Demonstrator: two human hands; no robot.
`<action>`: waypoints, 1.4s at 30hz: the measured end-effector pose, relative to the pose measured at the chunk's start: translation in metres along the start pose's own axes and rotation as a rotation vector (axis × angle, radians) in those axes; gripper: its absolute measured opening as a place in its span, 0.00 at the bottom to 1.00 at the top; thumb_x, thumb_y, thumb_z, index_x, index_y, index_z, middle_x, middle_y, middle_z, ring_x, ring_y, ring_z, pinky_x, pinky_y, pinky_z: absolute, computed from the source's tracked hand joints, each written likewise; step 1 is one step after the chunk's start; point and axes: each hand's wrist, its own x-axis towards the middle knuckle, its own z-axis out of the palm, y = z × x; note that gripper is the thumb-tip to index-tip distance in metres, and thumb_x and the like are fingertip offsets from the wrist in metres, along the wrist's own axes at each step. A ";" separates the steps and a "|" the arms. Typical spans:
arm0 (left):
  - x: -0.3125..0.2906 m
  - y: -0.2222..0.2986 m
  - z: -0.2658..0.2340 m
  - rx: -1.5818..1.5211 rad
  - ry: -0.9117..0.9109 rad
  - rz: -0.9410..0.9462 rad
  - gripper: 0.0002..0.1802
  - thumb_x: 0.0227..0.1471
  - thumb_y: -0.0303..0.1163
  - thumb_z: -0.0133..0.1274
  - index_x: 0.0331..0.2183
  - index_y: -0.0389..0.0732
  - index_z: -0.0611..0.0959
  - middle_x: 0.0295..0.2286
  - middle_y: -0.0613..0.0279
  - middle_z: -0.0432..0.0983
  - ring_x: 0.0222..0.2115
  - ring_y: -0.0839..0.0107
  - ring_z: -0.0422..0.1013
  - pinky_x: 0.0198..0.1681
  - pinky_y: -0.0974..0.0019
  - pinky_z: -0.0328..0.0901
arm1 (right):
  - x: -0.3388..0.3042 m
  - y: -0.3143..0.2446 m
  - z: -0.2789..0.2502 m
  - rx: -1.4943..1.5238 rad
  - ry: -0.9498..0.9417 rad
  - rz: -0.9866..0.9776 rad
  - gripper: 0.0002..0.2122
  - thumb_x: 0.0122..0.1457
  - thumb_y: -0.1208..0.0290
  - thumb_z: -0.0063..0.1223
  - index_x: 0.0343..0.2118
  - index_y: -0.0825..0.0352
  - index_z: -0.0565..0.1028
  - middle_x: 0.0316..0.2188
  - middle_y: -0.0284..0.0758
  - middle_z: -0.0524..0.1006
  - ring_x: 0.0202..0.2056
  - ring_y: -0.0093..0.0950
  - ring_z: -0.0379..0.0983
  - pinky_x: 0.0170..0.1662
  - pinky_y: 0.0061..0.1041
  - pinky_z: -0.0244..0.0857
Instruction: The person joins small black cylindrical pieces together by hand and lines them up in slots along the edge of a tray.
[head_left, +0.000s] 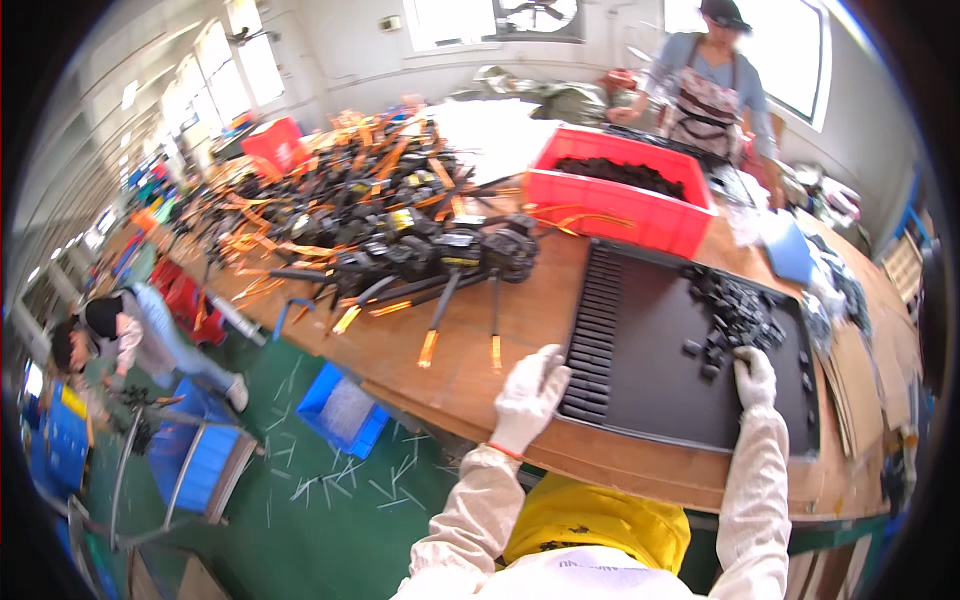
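A shallow black tray [655,355] lies on the table in front of me. Small black block-like pieces [590,345] stand in a neat column along its left side, and a loose heap of similar black pieces [735,310] fills its upper right. My left hand [530,398], in a white glove, is beside the tray's left edge by the lower end of the column, fingers slightly apart with nothing visible in them. At the near side of the heap, my gloved right hand [755,380] has its fingers drawn together; whatever is between the fingertips is hidden.
A red bin [620,215] of dark pieces stands behind the tray. Black corded parts with orange ends [400,240] are piled on the left. A co-worker [715,90] stands across the table; another person [130,335] bends at the left. A blue bin [342,408] sits on the floor.
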 end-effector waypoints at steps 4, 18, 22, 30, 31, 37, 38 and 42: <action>0.000 -0.006 -0.008 -0.032 -0.003 -0.036 0.18 0.58 0.31 0.57 0.50 0.39 0.78 0.38 0.57 0.80 0.39 0.66 0.77 0.45 0.66 0.71 | 0.004 -0.016 0.008 0.048 -0.023 0.051 0.08 0.55 0.75 0.56 0.38 0.63 0.79 0.36 0.39 0.81 0.41 0.38 0.78 0.47 0.32 0.70; 0.003 0.004 0.003 0.318 -0.087 -0.002 0.24 0.54 0.28 0.57 0.53 0.40 0.77 0.34 0.59 0.77 0.34 0.64 0.73 0.41 0.62 0.69 | 0.001 -0.031 -0.015 -0.029 -0.007 0.193 0.09 0.56 0.70 0.56 0.40 0.61 0.79 0.37 0.40 0.81 0.42 0.41 0.78 0.48 0.36 0.70; 0.004 0.005 0.003 0.472 -0.131 -0.011 0.25 0.50 0.29 0.58 0.53 0.43 0.78 0.26 0.63 0.73 0.30 0.63 0.71 0.37 0.58 0.68 | 0.003 -0.033 -0.018 -0.031 -0.030 0.166 0.09 0.57 0.68 0.56 0.40 0.59 0.79 0.38 0.40 0.81 0.43 0.42 0.77 0.48 0.37 0.70; 0.001 0.002 -0.001 0.547 -0.121 0.108 0.26 0.49 0.26 0.58 0.52 0.41 0.78 0.29 0.62 0.72 0.32 0.63 0.69 0.40 0.59 0.67 | -0.040 -0.085 -0.066 0.118 -0.383 -0.042 0.11 0.52 0.64 0.63 0.38 0.60 0.79 0.34 0.39 0.79 0.38 0.41 0.76 0.43 0.37 0.70; 0.002 0.002 -0.003 0.559 -0.116 0.108 0.26 0.49 0.26 0.58 0.52 0.41 0.78 0.29 0.62 0.72 0.32 0.63 0.69 0.40 0.59 0.67 | -0.046 -0.094 -0.076 0.096 -0.508 -0.065 0.12 0.51 0.62 0.64 0.37 0.60 0.80 0.33 0.38 0.78 0.38 0.41 0.76 0.43 0.37 0.70; 0.004 0.009 -0.002 0.495 -0.160 0.020 0.25 0.49 0.24 0.58 0.52 0.41 0.78 0.31 0.61 0.73 0.32 0.63 0.70 0.40 0.60 0.68 | -0.083 -0.102 -0.084 -0.219 -0.443 -0.285 0.13 0.42 0.56 0.69 0.31 0.52 0.79 0.28 0.26 0.76 0.35 0.31 0.74 0.40 0.33 0.67; 0.003 0.008 -0.001 0.498 -0.161 0.018 0.25 0.49 0.24 0.58 0.52 0.41 0.78 0.31 0.61 0.73 0.32 0.63 0.70 0.40 0.60 0.68 | -0.085 -0.101 -0.081 -0.233 -0.419 -0.323 0.13 0.40 0.57 0.69 0.29 0.52 0.79 0.27 0.24 0.75 0.33 0.29 0.73 0.38 0.31 0.67; 0.005 -0.007 0.007 0.329 -0.071 -0.114 0.21 0.52 0.22 0.56 0.49 0.37 0.79 0.35 0.56 0.75 0.36 0.63 0.73 0.43 0.61 0.69 | -0.089 -0.102 -0.072 -0.220 -0.457 -0.304 0.13 0.41 0.57 0.69 0.29 0.52 0.79 0.27 0.24 0.75 0.33 0.29 0.73 0.39 0.30 0.68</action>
